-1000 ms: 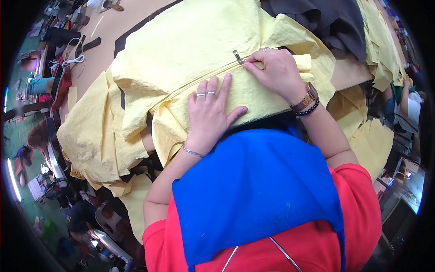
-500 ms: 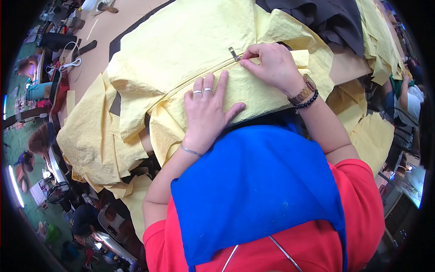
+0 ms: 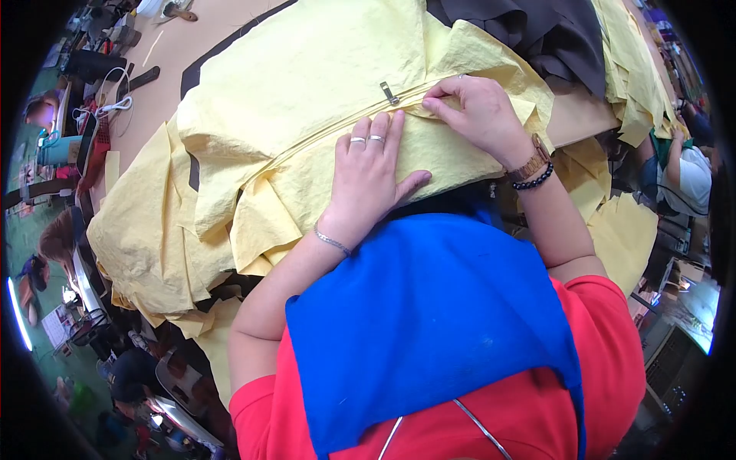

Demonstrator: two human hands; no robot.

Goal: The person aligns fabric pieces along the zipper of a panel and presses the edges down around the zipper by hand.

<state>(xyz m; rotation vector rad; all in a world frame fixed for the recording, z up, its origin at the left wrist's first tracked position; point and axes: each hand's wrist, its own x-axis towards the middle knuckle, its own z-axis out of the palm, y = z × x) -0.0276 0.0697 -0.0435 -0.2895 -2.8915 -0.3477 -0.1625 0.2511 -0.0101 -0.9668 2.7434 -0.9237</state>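
Crinkled yellow fabric [image 3: 307,69] is spread over the table, with a long zipper [image 3: 307,146] running diagonally across it. A metal zipper pull [image 3: 389,93] stands up on that line, just left of my right fingers. My left hand [image 3: 366,172] lies flat on the fabric below the zipper, fingers stretched and thumb out to the side. My right hand [image 3: 481,115] pinches the fabric edge along the zipper, right of the pull. What lies right under those fingertips is partly hidden.
Dark grey fabric [image 3: 529,31] is heaped at the back right, beside stacked yellow pieces [image 3: 632,69]. More yellow cloth hangs off the left side. Black-handled tool [image 3: 144,78] and white cable [image 3: 119,103] are at the left. Other people [image 3: 686,172] sit around.
My left hand has slid right along the fabric, its fingertips now near the zipper pull. My right hand has moved slightly right, away from the pull, still pinching.
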